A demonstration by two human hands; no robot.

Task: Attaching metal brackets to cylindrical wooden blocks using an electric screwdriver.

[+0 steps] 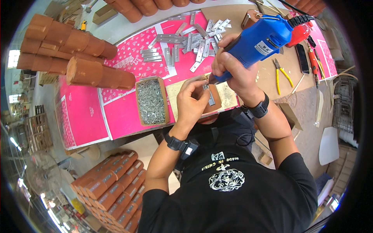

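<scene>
My right hand is wrapped round a blue corded power screwdriver, held tilted with its dark nose pointing down to the left. Below that nose lies a reddish-brown piece with a narrow metal plate along it. My left hand reaches to the plate's far end, thumb and fingers pinched together close to the tool's tip. What the pinch holds is too small to make out. A light board lies under the brown piece. To the left stands an open cardboard box of screws.
Loose metal plates lie scattered across the pink table cover. Stacked brown cylinders stand at the left, more below the table. Yellow-handled pliers, a dark phone and a red object lie right.
</scene>
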